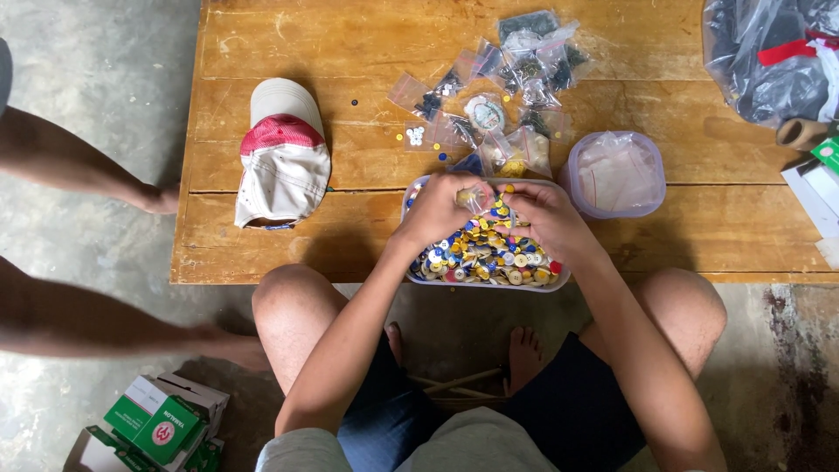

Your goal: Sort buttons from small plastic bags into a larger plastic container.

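Head view, largest to smallest. Wooden bench runs across the frame, at knee level of the seated person. Dark plastic sack sits far right of the grip; pale cap with a red panel lies well to its left. Clear tub of mixed buttons, yellow, blue, white, sits directly under both hands and looks nearly full. A second tub, just right of the grip, holds only clear empty bags. Beyond the grip, a cluster of filled small bags lies spread out, so some bagging appears done while the bulk of the buttons remains loose. Left hand and right hand meet over the tub, fingers pinched closed on a small clear bag between them; its contents cannot be made out.
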